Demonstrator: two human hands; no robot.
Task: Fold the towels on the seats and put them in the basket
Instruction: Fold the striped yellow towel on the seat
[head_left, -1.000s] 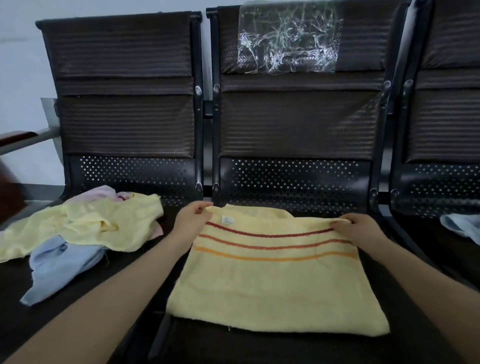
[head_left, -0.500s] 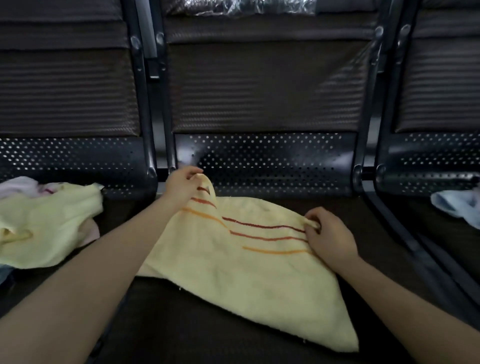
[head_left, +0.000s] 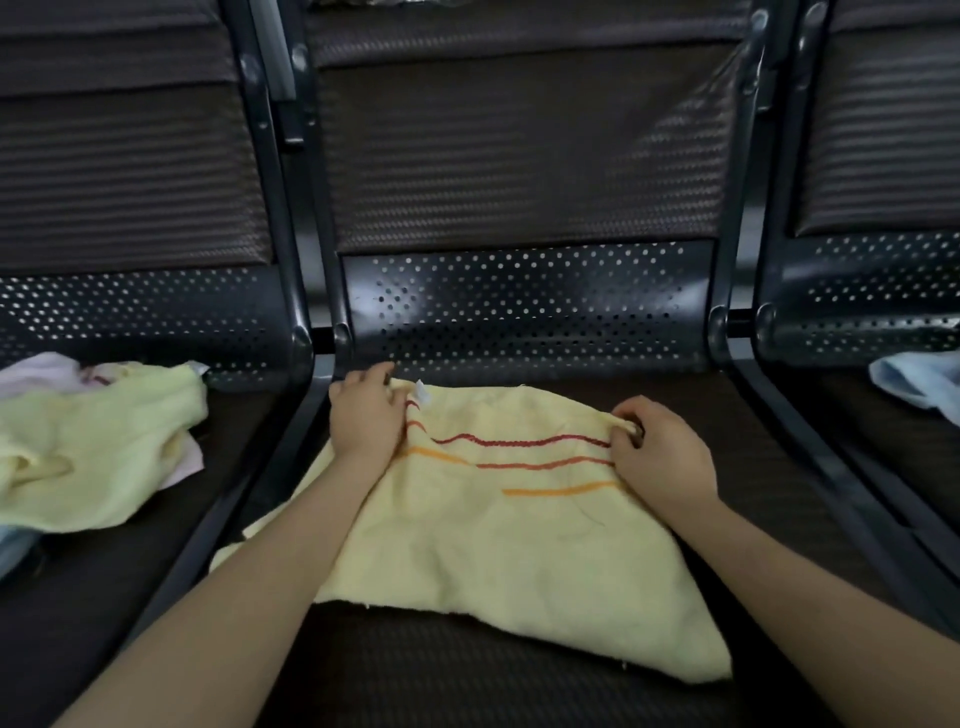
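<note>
Two far corners of the yellow striped towel (head_left: 493, 525) are held at this moment: the left one is gripped under the curled fingers of the left hand (head_left: 366, 418), and the right one is pinched between thumb and fingers of the right hand (head_left: 657, 452). The towel is spread on the middle seat (head_left: 467, 675), its near edge lying loose toward the seat front and its near-right corner reaching close to the front edge.

Several slips could be expected from here. If the far edge is brought forward unevenly, the three stripes, already running askew, would be folded crooked and the corners would not meet. The loose near-right corner could be dragged off the seat front if the cloth is pulled toward the body. A weak pinch on the right corner could let it drop mid-fold.

A crumpled yellow towel (head_left: 98, 447) is heaped to the left of the striped towel on the next seat, with a pink cloth (head_left: 39, 369) under it; a pale blue towel (head_left: 919, 379) is seen far to the right. No basket is in view.

A small white tag (head_left: 422, 392) is sewn just beside the left hand at the far edge; no writing on it can be read, and no brand is visible elsewhere.
</note>
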